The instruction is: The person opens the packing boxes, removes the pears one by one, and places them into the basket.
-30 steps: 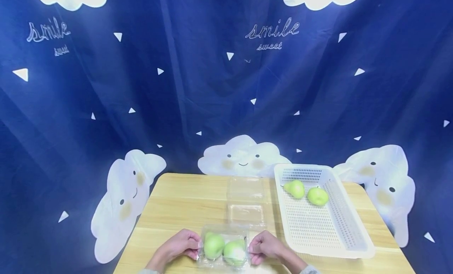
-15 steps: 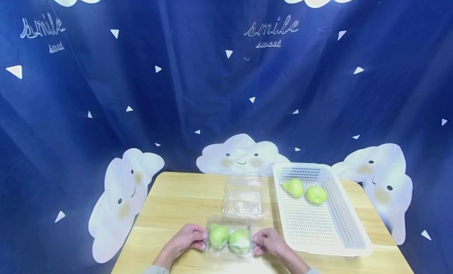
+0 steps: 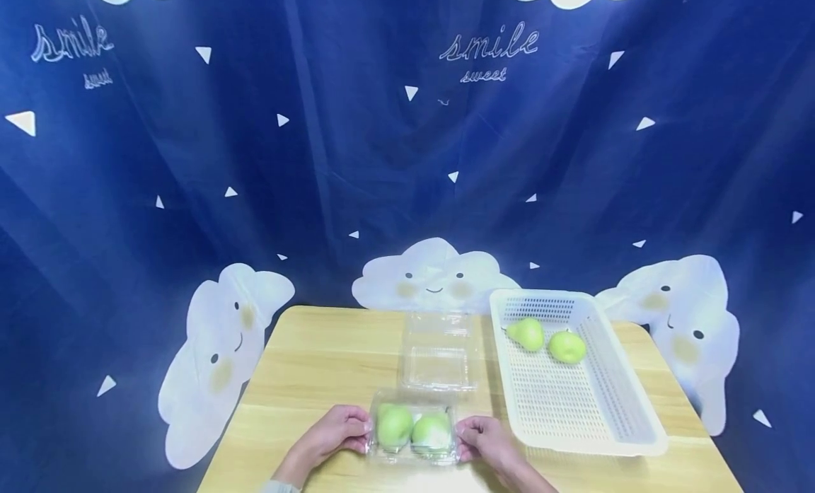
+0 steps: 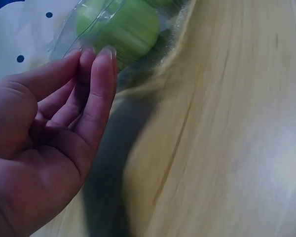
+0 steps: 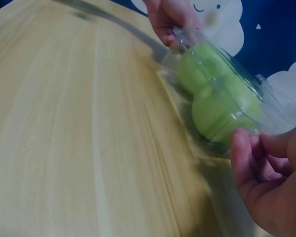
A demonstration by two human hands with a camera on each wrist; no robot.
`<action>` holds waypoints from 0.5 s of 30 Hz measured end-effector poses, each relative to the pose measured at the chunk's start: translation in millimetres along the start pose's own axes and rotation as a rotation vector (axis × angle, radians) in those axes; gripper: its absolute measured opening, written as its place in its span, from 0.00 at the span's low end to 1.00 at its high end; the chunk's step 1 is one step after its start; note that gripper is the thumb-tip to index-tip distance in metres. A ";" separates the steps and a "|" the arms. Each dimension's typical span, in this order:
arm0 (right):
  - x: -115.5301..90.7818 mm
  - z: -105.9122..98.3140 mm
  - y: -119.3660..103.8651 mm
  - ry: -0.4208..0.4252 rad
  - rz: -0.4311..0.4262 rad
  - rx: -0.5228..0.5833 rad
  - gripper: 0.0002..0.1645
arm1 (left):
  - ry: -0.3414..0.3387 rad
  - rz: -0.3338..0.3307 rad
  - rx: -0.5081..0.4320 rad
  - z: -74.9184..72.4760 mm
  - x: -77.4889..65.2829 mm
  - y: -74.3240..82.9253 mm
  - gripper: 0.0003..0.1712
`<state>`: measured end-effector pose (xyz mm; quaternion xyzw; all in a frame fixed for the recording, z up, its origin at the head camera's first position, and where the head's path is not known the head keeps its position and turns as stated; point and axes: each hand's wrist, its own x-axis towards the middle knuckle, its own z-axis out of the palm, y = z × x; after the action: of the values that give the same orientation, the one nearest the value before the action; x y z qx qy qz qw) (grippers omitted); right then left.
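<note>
Two green pears (image 3: 395,428) lie side by side inside a clear plastic clamshell box (image 3: 414,460) at the table's near side, its lid over them. At the box's left end, my left hand (image 3: 337,434) pinches the edge between thumb and fingertips. My right hand (image 3: 492,443) grips the opposite end the same way. In the left wrist view, the left thumb and fingertips meet at the film-thin edge beside a pear (image 4: 130,32). The right wrist view has the box (image 5: 175,91) stretched between both hands, low over the wood.
Behind the held box lies another clear clamshell box (image 3: 439,369), spread open. To the right stands a white perforated basket (image 3: 560,408) with two more green pears (image 3: 527,334) near its far end. A blue curtain (image 3: 382,160) hangs behind the wooden table (image 3: 305,366).
Both hands have shifted the pear box slightly right and away from me. It has barely moved over the last half second. The open box behind now sits a little farther back.
</note>
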<state>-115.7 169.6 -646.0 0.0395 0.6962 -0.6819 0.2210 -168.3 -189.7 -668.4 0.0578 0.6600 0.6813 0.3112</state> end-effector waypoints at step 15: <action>8.9 23.9 -18.1 0.473 -0.050 -0.159 0.51 | -0.148 -0.009 -0.043 -17.4 -25.0 -3.1 0.08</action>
<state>-124.1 143.1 -631.7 0.1633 0.7807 -0.6020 0.0376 -155.8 -217.4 -665.1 0.0983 0.6209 0.6876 0.3633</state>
